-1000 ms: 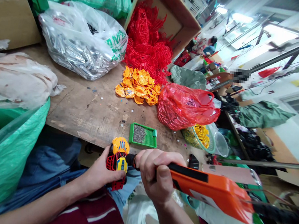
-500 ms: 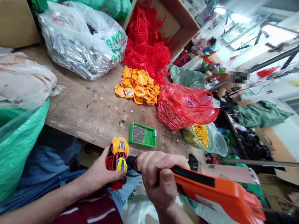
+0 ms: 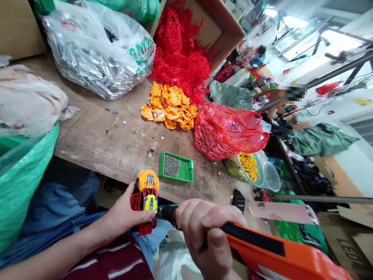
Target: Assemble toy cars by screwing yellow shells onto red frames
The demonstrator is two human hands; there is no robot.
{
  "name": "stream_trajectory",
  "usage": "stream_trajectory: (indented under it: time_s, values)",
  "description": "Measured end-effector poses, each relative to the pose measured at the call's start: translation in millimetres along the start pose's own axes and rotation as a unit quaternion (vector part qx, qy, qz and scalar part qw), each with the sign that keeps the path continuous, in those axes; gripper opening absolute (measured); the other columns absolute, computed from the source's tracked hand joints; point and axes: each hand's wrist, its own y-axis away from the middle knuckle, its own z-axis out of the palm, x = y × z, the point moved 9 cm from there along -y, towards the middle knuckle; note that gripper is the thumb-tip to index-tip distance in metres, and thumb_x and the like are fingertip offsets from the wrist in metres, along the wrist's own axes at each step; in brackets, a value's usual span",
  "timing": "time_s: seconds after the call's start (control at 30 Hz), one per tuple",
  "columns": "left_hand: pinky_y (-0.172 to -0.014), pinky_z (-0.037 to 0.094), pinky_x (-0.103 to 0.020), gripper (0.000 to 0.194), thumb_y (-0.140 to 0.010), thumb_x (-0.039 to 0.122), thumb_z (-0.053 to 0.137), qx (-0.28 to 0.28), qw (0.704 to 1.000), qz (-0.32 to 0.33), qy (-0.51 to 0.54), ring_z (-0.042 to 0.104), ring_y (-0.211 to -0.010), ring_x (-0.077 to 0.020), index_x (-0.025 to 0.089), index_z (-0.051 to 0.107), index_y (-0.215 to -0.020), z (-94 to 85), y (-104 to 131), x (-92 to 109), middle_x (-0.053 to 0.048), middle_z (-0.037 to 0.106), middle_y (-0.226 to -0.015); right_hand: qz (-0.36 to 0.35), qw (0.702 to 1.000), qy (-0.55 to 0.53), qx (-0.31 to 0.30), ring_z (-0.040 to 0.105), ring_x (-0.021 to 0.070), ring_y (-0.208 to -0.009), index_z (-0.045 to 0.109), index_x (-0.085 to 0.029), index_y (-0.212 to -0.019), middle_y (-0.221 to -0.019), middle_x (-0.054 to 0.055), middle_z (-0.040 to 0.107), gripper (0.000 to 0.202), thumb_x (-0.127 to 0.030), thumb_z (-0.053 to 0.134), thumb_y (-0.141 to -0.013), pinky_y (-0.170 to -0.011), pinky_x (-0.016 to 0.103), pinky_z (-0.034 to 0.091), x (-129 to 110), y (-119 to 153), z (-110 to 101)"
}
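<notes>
My left hand [image 3: 123, 215] is closed around a toy car [image 3: 147, 202] with an orange hood, a yellow roof and a red frame, held over my lap below the table edge. In my right hand [image 3: 209, 230] is an orange electric screwdriver [image 3: 281, 254] with a black grip strip. Its dark tip points left at the side of the car; whether it touches a screw there I cannot see. Just beyond the car, a small green tray [image 3: 186, 174] with tiny grey screws [image 3: 171, 165] in its left half lies near the table edge.
On the wooden table [image 3: 107, 137] are a pile of orange car hoods [image 3: 170, 105], red plastic frames [image 3: 181, 56] spilling from a carton, and a clear bag of silvery parts [image 3: 98, 61]. To the right stand a red bag [image 3: 228, 131] and a basket of yellow parts [image 3: 248, 168].
The screwdriver and my right hand have shifted right and slightly down, drawing the tip back a little from the car. My left hand keeps the car in nearly the same place.
</notes>
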Motion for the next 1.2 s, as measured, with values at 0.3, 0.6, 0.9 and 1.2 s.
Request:
stream_trajectory:
  time_s: [0.3,0.6,0.9,1.2]
  values:
    - [-0.085,0.052,-0.032,0.067,-0.067,0.03,0.083,-0.007,1.0,0.004,0.015,0.063,-0.095,-0.0203,0.02,0.047,-0.123,1.8,2,0,-0.004,0.068,-0.107,-0.003,1.0,-0.011,0.001,0.046,0.0091,-0.043,0.057,-0.022,-0.091,-0.051,-0.008,0.046,0.005,-0.026,0.056,-0.093,-0.053,0.028,0.047,-1,1,2]
    - [-0.084,0.053,-0.032,0.067,-0.067,0.029,0.083,-0.003,1.0,0.003,0.012,0.064,-0.094,-0.0206,0.02,0.047,-0.123,0.6,2,-1,-0.003,0.068,-0.105,0.001,1.0,-0.014,0.001,0.045,0.0099,-0.043,0.058,-0.022,-0.09,-0.05,-0.008,0.045,0.006,-0.027,0.055,-0.094,-0.053,0.028,0.047,-2,1,2]
    - [-0.084,0.053,-0.032,0.066,-0.066,0.03,0.082,0.004,1.0,-0.003,-0.001,0.065,-0.094,-0.0215,0.019,0.048,-0.121,0.5,2,1,-0.005,0.069,-0.105,0.003,1.0,-0.01,0.005,0.044,0.0097,-0.041,0.058,-0.024,-0.091,-0.05,-0.009,0.044,0.005,-0.027,0.055,-0.094,-0.053,0.028,0.047,-2,0,6]
    - [-0.082,0.053,-0.034,0.062,-0.069,0.024,0.079,-0.005,1.0,-0.006,-0.005,0.063,-0.089,-0.0202,0.02,0.047,-0.121,2.9,4,6,-0.003,0.067,-0.102,0.011,1.0,-0.012,0.006,0.044,0.0101,-0.042,0.056,-0.024,-0.086,-0.049,-0.009,0.042,0.01,-0.027,0.053,-0.095,-0.053,0.027,0.046,-6,-5,10]
